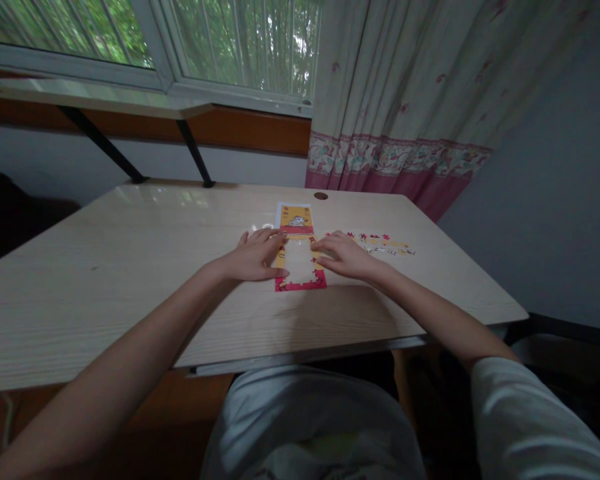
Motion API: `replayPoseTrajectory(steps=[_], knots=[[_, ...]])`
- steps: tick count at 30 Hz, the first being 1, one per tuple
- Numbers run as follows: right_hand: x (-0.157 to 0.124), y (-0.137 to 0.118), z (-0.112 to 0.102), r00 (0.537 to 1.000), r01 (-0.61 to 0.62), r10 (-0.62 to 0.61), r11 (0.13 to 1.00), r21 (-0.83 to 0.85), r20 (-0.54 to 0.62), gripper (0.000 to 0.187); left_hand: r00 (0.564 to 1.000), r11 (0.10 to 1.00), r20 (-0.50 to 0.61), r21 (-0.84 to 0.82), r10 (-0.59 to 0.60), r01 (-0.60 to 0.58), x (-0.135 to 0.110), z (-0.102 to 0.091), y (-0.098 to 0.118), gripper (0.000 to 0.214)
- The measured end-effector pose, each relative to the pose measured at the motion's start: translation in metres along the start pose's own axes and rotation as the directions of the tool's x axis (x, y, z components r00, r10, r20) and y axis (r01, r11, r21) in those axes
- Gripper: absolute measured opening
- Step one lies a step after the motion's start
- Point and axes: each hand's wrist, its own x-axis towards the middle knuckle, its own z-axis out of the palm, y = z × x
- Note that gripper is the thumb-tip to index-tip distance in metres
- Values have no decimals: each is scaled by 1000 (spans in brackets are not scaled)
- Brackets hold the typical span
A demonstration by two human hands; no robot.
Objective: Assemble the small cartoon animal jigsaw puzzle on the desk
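Observation:
A small jigsaw puzzle frame (300, 281) with a red and yellow border and a pale bare middle lies on the wooden table (105, 280). My left hand (255, 257) rests flat on its left edge, fingers stretched out. On the frame's right edge my right hand (345, 257) also lies flat with fingers extended. A reference picture card (294, 218) with a cartoon figure sits just beyond the frame. Several loose puzzle pieces (383, 244) are scattered to the right of my right hand.
A window (190, 40) with a sill shelf on black brackets runs behind the table. A patterned curtain (410, 100) with a pink hem hangs at the back right. A small round hole (321, 196) is in the tabletop's far edge.

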Motion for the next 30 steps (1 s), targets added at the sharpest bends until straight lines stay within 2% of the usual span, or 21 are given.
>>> replayPoseTrajectory(steps=[4,7,10,14,22,25,30], knots=[[-1,-2,4,989,-62,76,991,-115,123,60,993,1000,117,12,3,-4,0,0,-4,103],[-2,-5,4,976,-81,107,987,-139,188,65,985,1000,175,10,-1,-1,-1,-1,-4,105],[-2,-7,2,974,-89,118,985,-148,196,66,982,1000,189,10,-4,2,-2,-2,-3,105],[-3,-6,1,977,-91,117,985,-144,181,65,987,1000,163,15,16,-19,-3,-4,-2,103],[13,-1,13,980,-132,158,970,-204,118,71,994,994,-12,-19,105,-105,13,7,5,77],[19,-4,15,972,-143,178,966,-215,155,72,989,988,-7,-35,149,-149,20,13,8,75],[23,-6,17,964,-155,193,967,-201,185,73,988,988,32,-28,153,-152,24,13,12,74]])
